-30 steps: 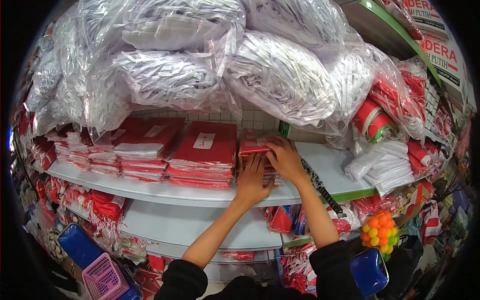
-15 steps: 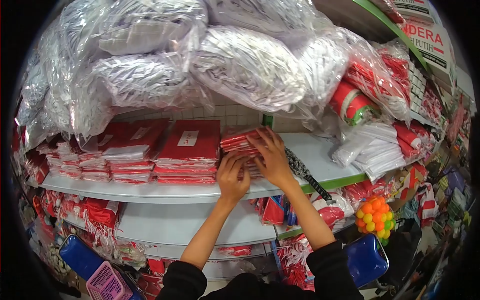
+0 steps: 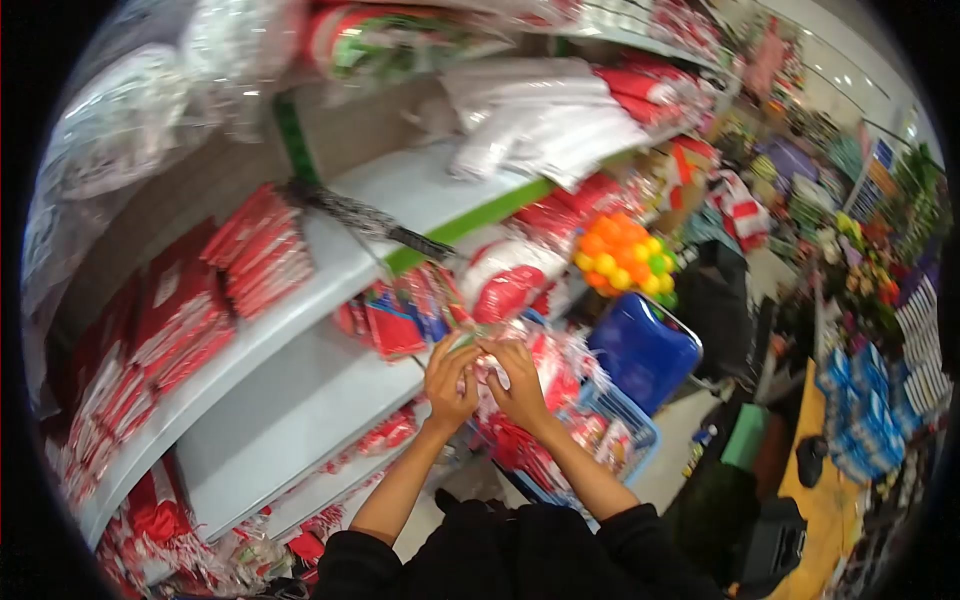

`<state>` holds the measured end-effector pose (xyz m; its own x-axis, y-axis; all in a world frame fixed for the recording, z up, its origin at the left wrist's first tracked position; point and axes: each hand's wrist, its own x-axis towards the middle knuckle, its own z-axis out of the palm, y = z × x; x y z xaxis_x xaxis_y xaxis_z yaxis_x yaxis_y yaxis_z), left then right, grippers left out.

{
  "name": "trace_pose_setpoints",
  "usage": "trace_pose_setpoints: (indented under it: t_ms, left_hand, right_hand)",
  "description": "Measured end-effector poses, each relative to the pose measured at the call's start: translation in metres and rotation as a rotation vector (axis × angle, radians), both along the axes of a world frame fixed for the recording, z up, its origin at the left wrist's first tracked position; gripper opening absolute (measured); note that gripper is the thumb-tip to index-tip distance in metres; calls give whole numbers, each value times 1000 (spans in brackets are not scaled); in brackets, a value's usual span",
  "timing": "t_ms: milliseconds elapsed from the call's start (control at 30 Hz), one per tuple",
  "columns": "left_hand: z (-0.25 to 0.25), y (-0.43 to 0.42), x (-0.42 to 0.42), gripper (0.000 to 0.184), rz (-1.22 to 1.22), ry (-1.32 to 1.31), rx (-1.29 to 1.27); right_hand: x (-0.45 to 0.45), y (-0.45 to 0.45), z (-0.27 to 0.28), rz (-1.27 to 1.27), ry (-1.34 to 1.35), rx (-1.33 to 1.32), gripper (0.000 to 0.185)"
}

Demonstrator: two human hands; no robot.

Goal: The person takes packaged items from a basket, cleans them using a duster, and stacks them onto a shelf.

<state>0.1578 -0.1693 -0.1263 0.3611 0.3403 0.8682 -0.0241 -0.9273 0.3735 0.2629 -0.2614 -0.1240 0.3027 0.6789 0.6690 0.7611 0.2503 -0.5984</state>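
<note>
My left hand [image 3: 451, 385] and my right hand [image 3: 514, 380] are close together in front of the shelf's right end, fingers curled inward. Something pale, perhaps clear plastic, shows at their fingertips, but blur hides what it is. Just beyond them are a red-and-white plastic-wrapped bundle [image 3: 510, 285] and some red and blue packets [image 3: 400, 315] on the lower shelf. Below and to the right of my hands sits a blue basket [image 3: 640, 440] holding red and white wrapped goods. The stack of red packets [image 3: 258, 250] stands on the shelf to the left, apart from my hands.
A black-and-white braided strap [image 3: 370, 220] hangs over the shelf edge [image 3: 480, 225]. White wrapped rolls [image 3: 550, 115] lie farther back. A cluster of orange and yellow balls [image 3: 622, 255] and a blue stool [image 3: 645, 350] stand to the right. A yellow counter [image 3: 815, 500] is farther right.
The view has swung to the right. Both hands have left the red packet stack, which stays on the shelf, and are now lower, near the basket.
</note>
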Motion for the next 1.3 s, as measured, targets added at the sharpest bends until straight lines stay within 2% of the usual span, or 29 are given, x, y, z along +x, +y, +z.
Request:
trace_pose_setpoints:
  t_ms: [100, 200, 300, 367, 500, 533, 667, 767, 800, 933, 1100, 1267, 1300]
  left_hand:
    - [-70, -52, 31, 35, -164, 253, -151]
    - [-125, -102, 54, 45, -336, 485, -291]
    - [-187, -139, 64, 54, -512, 737, -339]
    - [-249, -153, 67, 55, -575, 897, -293]
    - [-304, -161, 56, 64, -655, 1268, -325]
    - [-310, -161, 55, 67, -672, 1320, -365]
    - [-336, -158, 55, 72, -609, 1566, -295]
    - [-362, -160, 57, 73, -568, 1770, -314]
    - [-366, -161, 56, 73, -572, 1784, -321]
    - [-368, -165, 53, 74, -562, 1801, -338]
    - [-376, -157, 48, 74, -592, 1841, -323]
    - [-378, -152, 53, 73, -635, 1856, -437]
    - [-385, -149, 50, 70, -655, 1814, -486]
  right_hand:
    - [23, -74, -75, -226, 234, -240, 54]
    - [49, -149, -183, -346, 261, -350, 57]
    - [45, -215, -237, -492, 531, -621, 55]
    - [39, -248, -275, -490, 568, -704, 53]
    - [28, -281, -338, -413, 485, -813, 46]
    - [22, -280, -323, -456, 495, -827, 41]
    - [17, -272, -346, -369, 414, -916, 40]
    - [13, -259, -345, -301, 466, -949, 39]
    - [13, -254, -348, -247, 616, -947, 40]
    - [9, -240, -353, -358, 344, -979, 41]
    - [18, -220, -357, -282, 326, -1165, 48]
    - [33, -217, -359, -254, 246, -1307, 53]
    - [39, -215, -353, -245, 306, -1242, 54]
